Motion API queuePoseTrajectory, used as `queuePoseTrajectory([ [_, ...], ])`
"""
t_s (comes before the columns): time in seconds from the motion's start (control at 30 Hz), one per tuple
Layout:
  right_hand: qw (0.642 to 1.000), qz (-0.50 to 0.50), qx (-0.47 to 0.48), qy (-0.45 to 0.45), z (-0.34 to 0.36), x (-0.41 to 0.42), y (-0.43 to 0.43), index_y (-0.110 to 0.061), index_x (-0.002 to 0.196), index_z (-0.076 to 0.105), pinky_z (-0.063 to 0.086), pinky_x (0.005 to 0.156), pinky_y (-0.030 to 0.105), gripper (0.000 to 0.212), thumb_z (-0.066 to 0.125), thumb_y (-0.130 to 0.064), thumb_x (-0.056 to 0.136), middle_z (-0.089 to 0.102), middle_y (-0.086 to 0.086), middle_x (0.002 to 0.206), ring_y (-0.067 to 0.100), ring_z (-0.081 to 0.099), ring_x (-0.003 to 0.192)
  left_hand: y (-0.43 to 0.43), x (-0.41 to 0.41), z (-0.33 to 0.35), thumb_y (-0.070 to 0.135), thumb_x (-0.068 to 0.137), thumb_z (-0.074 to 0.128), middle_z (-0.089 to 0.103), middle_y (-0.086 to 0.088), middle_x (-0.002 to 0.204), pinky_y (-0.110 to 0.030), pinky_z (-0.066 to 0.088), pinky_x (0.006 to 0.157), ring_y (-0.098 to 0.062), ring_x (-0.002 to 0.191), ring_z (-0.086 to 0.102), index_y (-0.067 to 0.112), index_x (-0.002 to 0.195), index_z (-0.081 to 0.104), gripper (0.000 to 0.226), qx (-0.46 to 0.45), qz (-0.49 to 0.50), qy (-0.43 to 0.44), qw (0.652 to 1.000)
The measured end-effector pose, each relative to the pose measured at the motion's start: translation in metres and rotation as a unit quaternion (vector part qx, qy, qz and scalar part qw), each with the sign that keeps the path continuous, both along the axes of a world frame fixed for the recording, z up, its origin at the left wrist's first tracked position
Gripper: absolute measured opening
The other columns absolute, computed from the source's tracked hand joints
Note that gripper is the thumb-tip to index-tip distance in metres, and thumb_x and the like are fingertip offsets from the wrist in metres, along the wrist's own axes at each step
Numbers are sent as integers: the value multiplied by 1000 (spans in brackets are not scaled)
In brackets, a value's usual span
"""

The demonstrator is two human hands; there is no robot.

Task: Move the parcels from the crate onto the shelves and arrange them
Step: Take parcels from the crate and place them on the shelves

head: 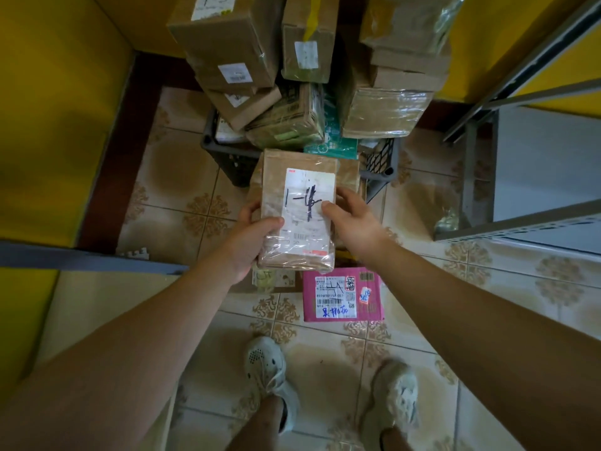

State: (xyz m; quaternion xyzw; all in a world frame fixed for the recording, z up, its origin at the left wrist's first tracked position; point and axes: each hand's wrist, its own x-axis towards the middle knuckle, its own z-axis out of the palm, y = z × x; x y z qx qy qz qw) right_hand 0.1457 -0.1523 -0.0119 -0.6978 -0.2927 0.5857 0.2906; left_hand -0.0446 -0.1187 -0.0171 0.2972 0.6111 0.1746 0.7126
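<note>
I hold a taped brown cardboard parcel (299,209) with a white label marked in black pen, in front of me above the floor. My left hand (250,242) grips its left edge with the thumb on the label. My right hand (351,219) grips its right edge. Behind it a grey plastic crate (234,157) on the floor is heaped high with brown parcels (227,43), some wrapped in clear tape (387,112). A pink parcel (341,294) lies on the tiles just below the held one.
A grey metal shelf unit (527,222) stands at the right, with a white shelf board. Another grey shelf edge (81,258) crosses at the left. Yellow walls enclose the corner. My two feet in light shoes (270,369) stand on patterned tiles.
</note>
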Motion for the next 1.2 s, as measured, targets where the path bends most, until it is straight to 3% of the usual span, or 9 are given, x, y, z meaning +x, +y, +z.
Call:
queuePoseTrajectory([
  [0.1,999,42,-15,-31,4,-2,-21,-33,150,37,47,103,40,71,59,-57,87,63,-11,131,17,63,114,-30,-7,7,10,93,59,70,-5,111,-46,55,84,-26,94,70,32,126,46,41,-5,50,6,999],
  [0.17,994,74,-13,-75,6,1,-37,-34,149,39,40,98,32,62,52,-59,93,54,-7,142,23,55,124,-54,-11,8,13,93,59,71,-3,103,-43,56,79,-23,89,71,29,130,44,42,-3,79,34,996],
  [0.3,992,98,-2,-81,-3,20,-77,-28,147,43,41,73,22,52,49,-48,100,53,-5,131,18,52,107,-115,-15,-5,19,93,60,72,-4,106,-49,55,87,-27,95,70,28,132,44,42,1,115,85,990],
  [0.43,983,140,-37,-110,-37,36,-113,-25,142,48,56,81,38,45,53,-40,99,64,0,121,25,67,95,-175,-14,-39,19,92,59,72,-4,108,-51,54,88,-24,93,72,23,137,45,47,-8,142,119,983],
  [0.57,967,180,-74,-164,-96,52,-140,-14,144,45,52,72,28,50,56,-33,99,59,4,121,24,64,95,-205,-11,-85,22,92,60,72,-4,110,-49,55,87,-24,94,72,26,136,44,47,-31,143,127,981],
  [0.77,932,235,-95,-261,-183,58,-157,-23,142,46,51,97,42,63,62,-44,84,47,12,136,34,55,117,-209,-16,-148,23,93,59,71,-1,107,-48,55,85,-23,92,70,28,131,46,41,-21,128,152,980],
  [0.97,961,114,-99,-231,-230,57,-159,-31,153,7,55,90,42,98,75,-32,82,32,8,147,30,53,119,-207,-22,-173,22,95,54,70,0,108,-43,53,86,-22,97,68,25,131,46,37,-8,165,125,978],
  [1.13,972,73,-146,-167,-240,48,-167,-27,156,-6,55,74,37,101,70,-22,90,61,-4,106,23,66,92,-206,-26,-170,23,94,57,70,-1,112,-44,54,88,-21,97,69,26,134,44,42,-7,168,117,979],
  [1.2,971,71,-137,-183,-238,45,-165,-29,156,-2,57,81,40,100,72,-25,88,52,7,135,30,64,106,-203,-26,-169,24,94,58,69,-2,114,-45,54,89,-20,97,69,26,135,44,43,-7,162,118,980],
])
